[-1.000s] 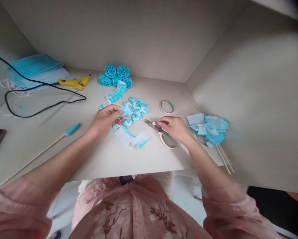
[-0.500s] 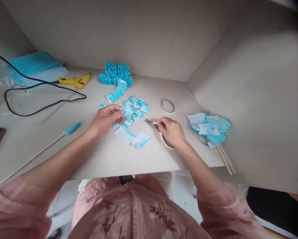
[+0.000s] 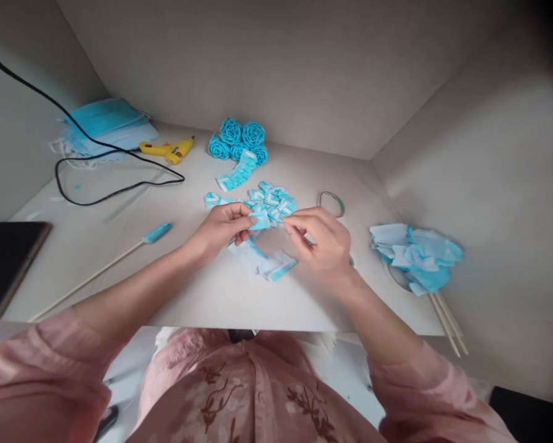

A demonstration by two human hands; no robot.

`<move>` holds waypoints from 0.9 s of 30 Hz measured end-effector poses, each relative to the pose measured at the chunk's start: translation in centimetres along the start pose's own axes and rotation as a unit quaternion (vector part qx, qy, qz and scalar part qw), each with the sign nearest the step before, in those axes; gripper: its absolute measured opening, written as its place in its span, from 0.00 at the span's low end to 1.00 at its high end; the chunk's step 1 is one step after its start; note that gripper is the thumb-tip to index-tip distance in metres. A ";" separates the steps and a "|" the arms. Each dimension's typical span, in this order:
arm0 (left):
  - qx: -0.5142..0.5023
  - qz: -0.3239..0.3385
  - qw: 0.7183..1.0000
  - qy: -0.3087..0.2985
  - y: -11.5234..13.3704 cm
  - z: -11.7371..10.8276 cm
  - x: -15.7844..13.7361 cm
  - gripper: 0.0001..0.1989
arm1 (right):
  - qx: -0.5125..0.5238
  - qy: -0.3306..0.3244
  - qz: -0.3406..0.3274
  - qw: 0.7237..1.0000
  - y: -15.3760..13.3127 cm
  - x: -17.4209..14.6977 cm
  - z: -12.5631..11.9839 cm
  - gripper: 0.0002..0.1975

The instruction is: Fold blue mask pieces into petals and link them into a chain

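Observation:
My left hand [image 3: 225, 229] pinches a small blue-and-white piece of mask fabric [image 3: 260, 220] between thumb and fingers. Close to its right edge, my right hand [image 3: 320, 240] has thumb and forefinger pinched; what they hold, if anything, is too small to make out. Just behind the hands lies a pile of small folded blue pieces [image 3: 274, 197] with white strips on them. Flat cut pieces of mask fabric [image 3: 262, 261] rest on the table below the hands. A green-edged tape roll [image 3: 332, 203] lies beyond my right hand.
Blue rolled fabric roses [image 3: 237, 140] and a pleated strip [image 3: 238, 173] sit at the back. Leftward are stacked masks [image 3: 105, 123], a yellow glue gun [image 3: 168, 150] with black cord, a blue-tipped stick [image 3: 156, 233] and a phone [image 3: 11, 264]. Crumpled fabric [image 3: 417, 252] and sticks [image 3: 447, 323] lie right.
My right hand has moved from beside the scissors to the fabric piece in my left hand. The scissors no longer show. The view has shifted, so the table's things appear farther right.

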State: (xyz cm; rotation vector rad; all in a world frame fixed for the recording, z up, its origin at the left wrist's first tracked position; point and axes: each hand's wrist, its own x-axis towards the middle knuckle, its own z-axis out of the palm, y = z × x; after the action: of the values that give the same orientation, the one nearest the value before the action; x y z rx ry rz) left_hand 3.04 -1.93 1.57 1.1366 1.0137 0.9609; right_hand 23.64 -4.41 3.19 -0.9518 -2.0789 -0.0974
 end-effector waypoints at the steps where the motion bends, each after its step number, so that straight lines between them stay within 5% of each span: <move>1: 0.001 -0.002 1.000 -0.002 0.0 0.0 0.0 0.11 | -0.011 0.008 -0.042 0.999 0.2 0.3 0.7 0.10; 4: -0.002 -0.001 1.000 -0.010 0.0 0.0 0.0 0.09 | -0.029 0.051 -0.131 0.990 0.9 1.0 2.3 0.08; 6: -0.009 -0.001 1.000 -0.013 -0.1 -0.1 0.0 0.08 | -0.012 0.073 -0.128 0.989 1.3 1.5 2.9 0.08; 10: -0.018 -0.004 1.000 -0.012 -0.3 -0.1 0.2 0.08 | 0.123 0.063 0.038 0.990 1.2 1.6 3.6 0.07; 14: -0.007 0.000 1.000 -0.017 -0.6 -0.1 0.2 0.07 | 0.292 -0.022 0.185 0.938 1.1 0.8 4.2 0.15; 19: 0.007 0.005 1.000 -0.019 -0.7 0.2 0.1 0.08 | 0.346 -0.071 0.241 0.904 1.2 0.3 4.6 0.19; 27: 0.009 0.010 0.999 -0.031 -0.6 0.4 0.0 0.10 | 0.365 -0.091 0.264 0.888 0.5 0.4 4.7 0.20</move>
State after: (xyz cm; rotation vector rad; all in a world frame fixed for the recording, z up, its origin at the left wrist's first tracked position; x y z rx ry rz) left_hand 3.45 -2.16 1.05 1.1858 0.9643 0.9281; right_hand 20.76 -2.04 0.24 -1.0103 -1.7054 1.0208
